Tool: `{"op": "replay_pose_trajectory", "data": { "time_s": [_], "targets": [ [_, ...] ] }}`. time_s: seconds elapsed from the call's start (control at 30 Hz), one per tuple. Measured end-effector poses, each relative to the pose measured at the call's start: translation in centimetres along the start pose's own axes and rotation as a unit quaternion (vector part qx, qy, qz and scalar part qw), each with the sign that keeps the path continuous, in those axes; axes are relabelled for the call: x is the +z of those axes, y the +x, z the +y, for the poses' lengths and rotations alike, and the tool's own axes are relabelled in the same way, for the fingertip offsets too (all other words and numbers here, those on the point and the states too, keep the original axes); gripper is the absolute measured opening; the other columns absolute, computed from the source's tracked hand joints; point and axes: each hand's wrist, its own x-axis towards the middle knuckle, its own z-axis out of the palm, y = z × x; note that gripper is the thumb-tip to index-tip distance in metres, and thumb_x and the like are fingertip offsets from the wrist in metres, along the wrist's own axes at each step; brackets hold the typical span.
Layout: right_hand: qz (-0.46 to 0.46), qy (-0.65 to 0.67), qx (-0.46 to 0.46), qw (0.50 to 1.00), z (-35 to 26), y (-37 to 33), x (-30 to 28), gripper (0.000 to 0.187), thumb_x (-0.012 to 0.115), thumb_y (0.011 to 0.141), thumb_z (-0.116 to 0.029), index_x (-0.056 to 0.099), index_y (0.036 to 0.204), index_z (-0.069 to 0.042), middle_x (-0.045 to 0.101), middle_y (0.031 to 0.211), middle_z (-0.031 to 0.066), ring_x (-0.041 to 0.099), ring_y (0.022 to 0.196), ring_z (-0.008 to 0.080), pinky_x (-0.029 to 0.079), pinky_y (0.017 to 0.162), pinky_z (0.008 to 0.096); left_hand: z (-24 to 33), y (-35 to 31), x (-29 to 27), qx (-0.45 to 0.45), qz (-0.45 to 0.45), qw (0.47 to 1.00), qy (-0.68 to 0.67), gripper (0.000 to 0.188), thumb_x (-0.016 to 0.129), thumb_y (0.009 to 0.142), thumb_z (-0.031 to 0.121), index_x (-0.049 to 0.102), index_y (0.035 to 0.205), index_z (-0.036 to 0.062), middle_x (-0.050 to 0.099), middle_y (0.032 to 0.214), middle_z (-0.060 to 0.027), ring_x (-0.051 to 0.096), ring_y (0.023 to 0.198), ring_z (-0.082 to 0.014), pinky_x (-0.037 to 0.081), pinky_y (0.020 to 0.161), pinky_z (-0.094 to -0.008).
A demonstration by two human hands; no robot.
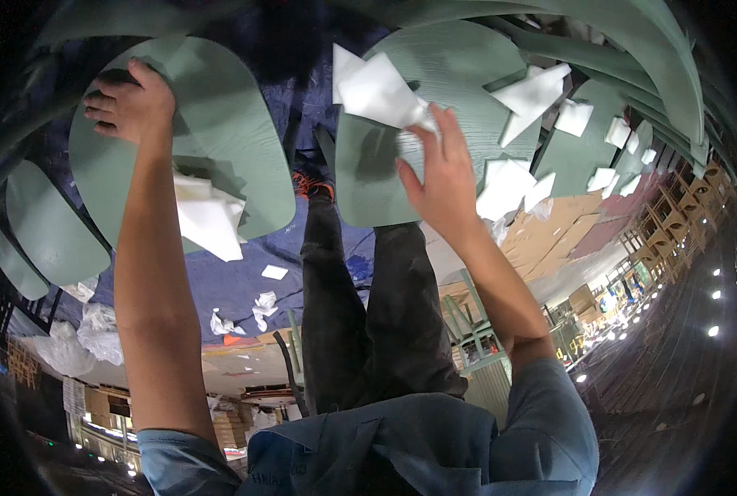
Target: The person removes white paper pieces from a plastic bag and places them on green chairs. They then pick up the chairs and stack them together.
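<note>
Two green wooden chair seats lie in front of me. Over the far left part of the left seat (pixel 228 107), my left hand (pixel 137 103) is open with its fingers apart and nothing in it. A folded white foam sheet (pixel 207 217) sits on that seat's near edge, partly behind my left forearm. Above the right seat (pixel 459 62), my right hand (pixel 445 165) has the narrow, crumpled end of a white sheet (pixel 377 87) at its fingers, the thumb standing apart. The sheet fans out toward the far left, and a shadow falls on the wood below.
More white sheets (pixel 534 99) lie on green seats at the right, beside curved green chair parts (pixel 674 66). Other green seats (pixel 54 215) stand at the left. Crumpled plastic wrap (pixel 100 331) and white scraps (pixel 265 306) lie on the blue floor cover (pixel 261 273); cardboard (pixel 550 236) lies right.
</note>
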Motion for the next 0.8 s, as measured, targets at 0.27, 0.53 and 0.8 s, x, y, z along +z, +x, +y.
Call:
{"op": "replay_pose_trajectory", "data": {
  "time_s": [0.27, 0.53, 0.8],
  "targets": [
    [0.025, 0.039, 0.051, 0.998, 0.3, 5.5, 3.1, 0.076, 0.088, 0.074, -0.026, 0.052, 0.138, -0.006, 0.056, 0.132, 0.0211, 0.057, 0.116, 0.0414, 0.049, 0.098, 0.0481, -0.1, 0.0, 0.0, -0.006, -0.005, 1.000, 0.005, 0.091, 0.033, 0.098, 0.064, 0.020, 0.161, -0.0008, 0.016, 0.164, -0.0356, 0.010, 0.154, -0.0499, 0.007, 0.124, -0.0592],
    [0.062, 0.004, -0.005, 0.998, 1.5, 7.7, 3.1, 0.081, 0.090, 0.071, -0.029, 0.053, 0.139, -0.006, 0.060, 0.128, 0.0180, 0.058, 0.116, 0.0392, 0.048, 0.097, 0.0488, -0.4, -0.1, 0.2, 0.014, 0.017, 1.000, 0.012, 0.088, 0.035, 0.098, 0.062, 0.025, 0.159, -0.0011, 0.021, 0.162, -0.0368, 0.015, 0.153, -0.0509, 0.012, 0.124, -0.0598],
    [0.018, 0.239, -0.035, 0.970, -10.9, 3.1, 2.7, 0.068, 0.085, 0.078, -0.024, 0.056, 0.136, -0.006, 0.058, 0.131, 0.0168, 0.053, 0.122, 0.0379, 0.041, 0.106, 0.0463, -0.9, 0.0, 0.4, 0.031, 0.018, 0.999, -0.013, 0.088, 0.036, 0.099, 0.061, 0.025, 0.158, -0.0030, 0.017, 0.162, -0.0376, 0.013, 0.153, -0.0517, 0.009, 0.124, -0.0615]
  ]
}}
